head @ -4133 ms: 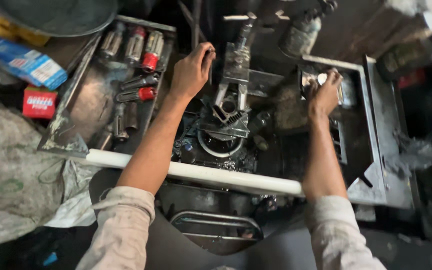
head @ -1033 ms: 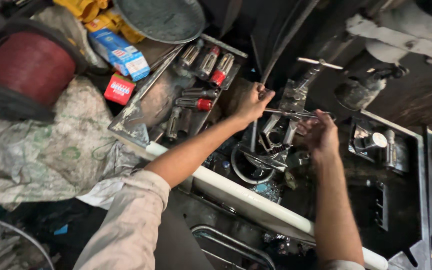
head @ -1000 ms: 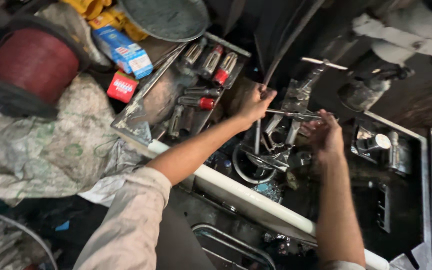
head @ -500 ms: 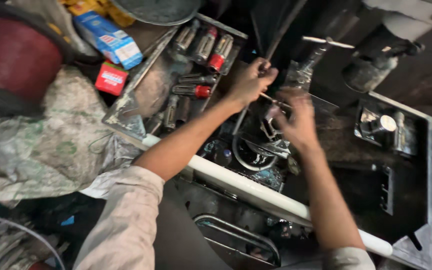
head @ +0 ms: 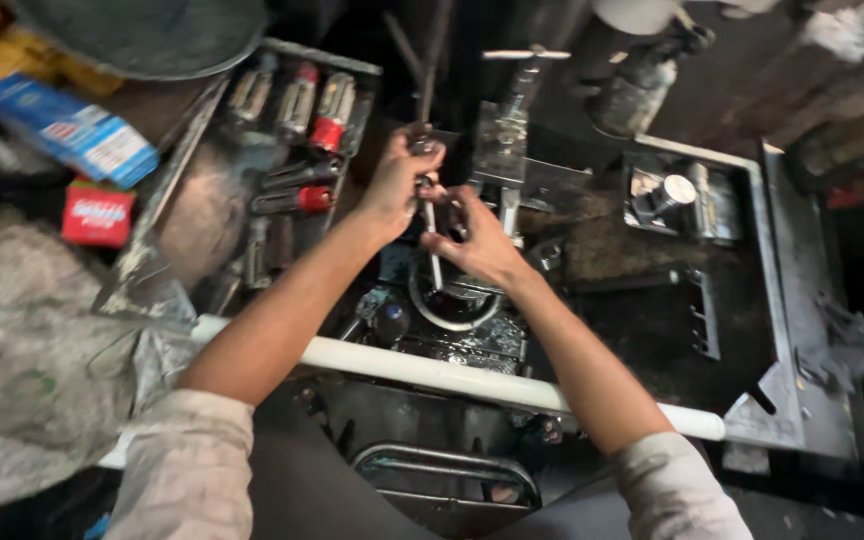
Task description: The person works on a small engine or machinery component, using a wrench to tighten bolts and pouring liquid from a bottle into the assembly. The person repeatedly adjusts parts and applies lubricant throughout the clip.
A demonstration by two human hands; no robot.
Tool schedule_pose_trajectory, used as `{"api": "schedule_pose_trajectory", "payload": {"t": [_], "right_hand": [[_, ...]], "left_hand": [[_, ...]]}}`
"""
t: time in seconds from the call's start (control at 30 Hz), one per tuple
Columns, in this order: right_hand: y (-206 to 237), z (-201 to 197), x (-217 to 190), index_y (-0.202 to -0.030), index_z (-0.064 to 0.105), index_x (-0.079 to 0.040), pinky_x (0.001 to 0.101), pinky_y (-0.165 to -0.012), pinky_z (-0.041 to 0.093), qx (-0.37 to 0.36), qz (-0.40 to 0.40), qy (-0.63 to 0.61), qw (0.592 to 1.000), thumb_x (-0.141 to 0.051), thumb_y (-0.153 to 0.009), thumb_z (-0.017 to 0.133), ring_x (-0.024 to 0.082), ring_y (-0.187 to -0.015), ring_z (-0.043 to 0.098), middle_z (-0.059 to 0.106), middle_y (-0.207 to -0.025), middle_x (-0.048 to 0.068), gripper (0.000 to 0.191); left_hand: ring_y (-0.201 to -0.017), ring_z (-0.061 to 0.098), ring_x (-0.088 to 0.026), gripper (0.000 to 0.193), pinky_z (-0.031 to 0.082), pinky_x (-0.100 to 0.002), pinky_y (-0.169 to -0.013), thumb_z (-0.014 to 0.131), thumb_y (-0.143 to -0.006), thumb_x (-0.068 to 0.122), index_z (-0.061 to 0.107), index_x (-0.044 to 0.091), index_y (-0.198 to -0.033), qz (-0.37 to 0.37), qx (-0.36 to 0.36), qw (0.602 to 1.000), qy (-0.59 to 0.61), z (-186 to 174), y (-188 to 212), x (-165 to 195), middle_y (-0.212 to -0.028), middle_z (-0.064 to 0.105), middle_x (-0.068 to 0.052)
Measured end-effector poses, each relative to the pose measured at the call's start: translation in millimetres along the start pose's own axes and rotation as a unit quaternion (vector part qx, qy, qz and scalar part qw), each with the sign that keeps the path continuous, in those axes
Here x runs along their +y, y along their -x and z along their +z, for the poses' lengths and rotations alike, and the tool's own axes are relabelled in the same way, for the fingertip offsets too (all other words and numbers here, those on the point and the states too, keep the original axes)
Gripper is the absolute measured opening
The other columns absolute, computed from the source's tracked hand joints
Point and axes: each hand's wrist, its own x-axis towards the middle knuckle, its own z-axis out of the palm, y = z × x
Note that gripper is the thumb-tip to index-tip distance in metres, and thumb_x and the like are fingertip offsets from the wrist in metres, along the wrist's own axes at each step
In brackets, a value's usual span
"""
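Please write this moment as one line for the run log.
left hand: grips top of thin metal rod | right hand: fingers at rod, lower | below: metal ring | left side: tray of tools

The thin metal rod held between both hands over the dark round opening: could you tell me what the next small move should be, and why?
Probably ease the thin metal rod straight down into the round opening. The left hand grips its upper end, the right hand steadies it lower down, and its lower tip sits right at the opening's rim. Whether it has entered is hard to tell.
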Motion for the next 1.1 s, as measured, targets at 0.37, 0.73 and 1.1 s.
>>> {"api": "schedule_pose_trajectory", "payload": {"t": [0.37, 0.73, 1.1], "right_hand": [[16, -28, -8, -0.149, 0.044, 0.004, 0.0493, -0.111, 0.047, -0.005, -0.044, 0.023, 0.999, -0.063, -0.075, 0.08, 0.042, -0.133, 0.055, 0.055, -0.142, 0.03, 0.106], [1, -10, 47, -0.157, 0.019, 0.01, 0.0493, -0.109, 0.048, -0.055, -0.074, -0.036, 0.995, -0.034, -0.069, 0.077, 0.047, -0.134, 0.051, 0.045, -0.145, 0.037, 0.114], [25, -32, -7, -0.146, 0.032, 0.003, 0.0532, -0.08, 0.06, 0.027, -0.011, 0.146, 0.989, -0.018, -0.071, 0.067, 0.05, -0.109, 0.061, 0.054, -0.133, 0.032, 0.086]], "left_hand": [[-0.085, 0.062, -0.012, 0.032, 0.061, -0.03, -0.072, 0.059, -0.098, -0.003, 0.054, 0.012, -0.126, 0.011, -0.009, 0.995, -0.1, 6, 10, 7, -0.103, 0.059, 0.0], [-0.099, 0.061, -0.012, 0.054, 0.057, -0.032, -0.083, 0.056, -0.099, -0.009, 0.04, 0.019, -0.143, 0.027, -0.035, 0.996, -0.083, -11, 1, -23, -0.113, 0.054, -0.001], [-0.103, 0.062, -0.008, 0.049, 0.06, -0.037, -0.093, 0.056, -0.1, -0.006, 0.042, 0.018, -0.141, 0.058, -0.071, 0.99, -0.11, 9, 12, -13, -0.114, 0.053, 0.0]]}}
